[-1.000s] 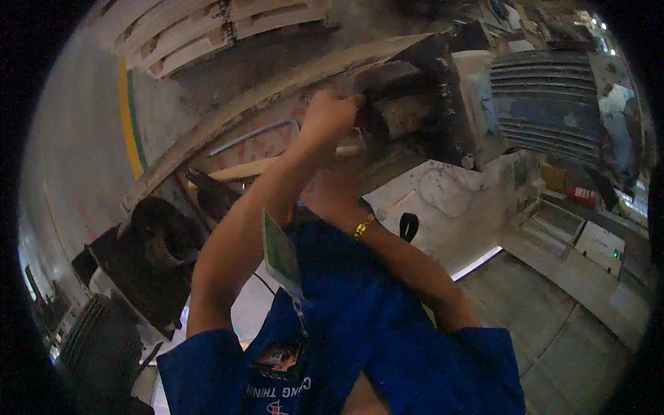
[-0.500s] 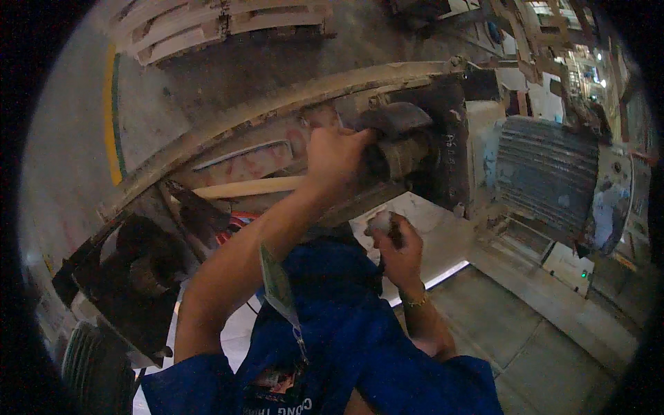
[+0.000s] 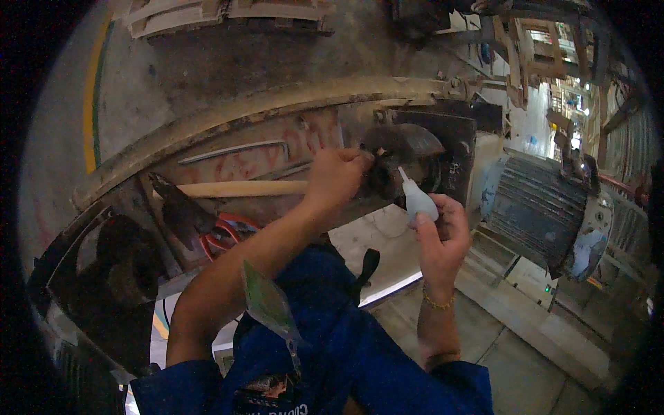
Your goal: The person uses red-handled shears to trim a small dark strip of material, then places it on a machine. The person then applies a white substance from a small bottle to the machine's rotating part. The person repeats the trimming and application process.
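Mind the red-handled tool [image 3: 226,232] beside the left forearm [image 3: 270,242]. Steady the left hand [image 3: 337,178] with bunched fingers close by the dark rounded metal part [image 3: 415,140]; cannot tell if pinching anything. Farther right, keep the white squeeze bottle [image 3: 419,202] grasped lightly in the right hand [image 3: 443,235] with nozzle angled toward that part; best squeezed gently.

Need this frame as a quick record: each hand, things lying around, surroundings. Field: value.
Left hand: fingers bunched beside dark curved metal part; contact and contents unclear
Right hand: holds small white squeeze bottle, narrow nozzle angled upward
Near left forearm: red-handled tool, long pale yellow stick, thin silvery bent rod
Far right: grey ribbed motor-like housing
Top: pale slatted pallet
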`<state>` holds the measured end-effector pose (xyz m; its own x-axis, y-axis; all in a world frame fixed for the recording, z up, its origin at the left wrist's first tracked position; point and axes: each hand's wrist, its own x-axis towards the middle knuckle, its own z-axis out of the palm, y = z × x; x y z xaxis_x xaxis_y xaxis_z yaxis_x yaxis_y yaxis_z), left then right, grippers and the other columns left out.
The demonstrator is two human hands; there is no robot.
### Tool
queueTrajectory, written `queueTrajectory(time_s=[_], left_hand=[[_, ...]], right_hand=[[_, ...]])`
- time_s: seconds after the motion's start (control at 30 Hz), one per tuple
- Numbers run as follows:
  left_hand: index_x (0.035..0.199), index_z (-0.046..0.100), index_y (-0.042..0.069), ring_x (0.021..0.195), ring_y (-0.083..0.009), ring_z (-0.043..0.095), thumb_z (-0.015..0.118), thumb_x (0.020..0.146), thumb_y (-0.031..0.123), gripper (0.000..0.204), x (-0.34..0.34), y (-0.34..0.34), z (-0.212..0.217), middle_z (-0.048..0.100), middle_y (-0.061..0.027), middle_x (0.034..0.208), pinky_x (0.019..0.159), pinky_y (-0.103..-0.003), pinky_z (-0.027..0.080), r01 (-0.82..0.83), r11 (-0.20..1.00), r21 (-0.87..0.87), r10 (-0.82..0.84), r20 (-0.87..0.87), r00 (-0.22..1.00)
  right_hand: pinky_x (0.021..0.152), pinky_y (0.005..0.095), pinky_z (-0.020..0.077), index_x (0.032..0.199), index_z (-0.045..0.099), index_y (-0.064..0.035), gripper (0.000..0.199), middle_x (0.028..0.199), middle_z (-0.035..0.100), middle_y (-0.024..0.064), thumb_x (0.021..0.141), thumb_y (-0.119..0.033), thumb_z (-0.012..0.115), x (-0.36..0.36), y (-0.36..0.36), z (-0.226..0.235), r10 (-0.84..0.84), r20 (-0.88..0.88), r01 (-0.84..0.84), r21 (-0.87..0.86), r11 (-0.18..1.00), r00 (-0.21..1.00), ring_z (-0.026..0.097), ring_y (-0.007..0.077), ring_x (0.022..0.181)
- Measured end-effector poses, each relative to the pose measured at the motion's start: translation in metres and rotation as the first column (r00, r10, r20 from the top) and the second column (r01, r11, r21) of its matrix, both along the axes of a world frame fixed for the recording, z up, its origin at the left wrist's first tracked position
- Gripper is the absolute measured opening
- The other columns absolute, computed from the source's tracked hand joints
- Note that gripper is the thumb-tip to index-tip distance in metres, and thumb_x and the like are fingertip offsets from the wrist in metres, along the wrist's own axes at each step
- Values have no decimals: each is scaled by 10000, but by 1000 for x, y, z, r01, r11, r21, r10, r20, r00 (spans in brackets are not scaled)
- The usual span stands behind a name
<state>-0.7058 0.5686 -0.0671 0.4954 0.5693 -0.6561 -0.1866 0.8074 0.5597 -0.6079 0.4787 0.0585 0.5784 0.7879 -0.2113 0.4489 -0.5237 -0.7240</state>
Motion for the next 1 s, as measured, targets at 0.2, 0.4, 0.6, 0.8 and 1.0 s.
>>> queueTrajectory(time_s=[0.2,0.4,0.6,0.8,1.0], left_hand=[[824,650,-34,599,-138,512,570,783,165,219,0,-6,-3,579,-78,640,565,-293,396,-14,999,40,15,-14,1000],[869,652,-16,761,-218,603,576,774,158,212,1,-5,2,642,-160,814,713,-315,437,1,997,71,0,-18,1000],[840,657,-12,734,-250,620,588,761,164,206,4,-7,4,630,-195,756,712,-324,443,-56,991,123,64,-58,996],[830,662,12,709,-297,621,596,753,191,206,1,-4,7,617,-203,731,679,-352,454,-21,987,156,39,-113,993],[831,660,21,666,-307,612,592,756,200,206,-2,-4,10,611,-196,708,630,-365,455,-11,983,185,35,-128,991]], right_hand=[[653,239,446,982,550,17,255,847,588,58,761,-92,619,-2,21,3,10,132,-4,-44,999,991,538,97,741],[570,243,444,950,555,0,254,765,598,45,740,-108,649,-7,39,-1,94,304,-77,-65,995,948,534,83,629],[549,268,455,888,553,-16,240,730,593,77,720,-136,675,-19,53,4,227,527,-163,-166,973,819,558,127,586],[525,288,446,871,554,-26,241,711,569,86,708,-144,687,-23,59,11,380,591,-259,-282,924,711,545,161,558],[528,313,437,870,559,-29,241,735,554,88,703,-147,687,-28,57,14,481,637,-337,-344,876,602,531,190,554]])
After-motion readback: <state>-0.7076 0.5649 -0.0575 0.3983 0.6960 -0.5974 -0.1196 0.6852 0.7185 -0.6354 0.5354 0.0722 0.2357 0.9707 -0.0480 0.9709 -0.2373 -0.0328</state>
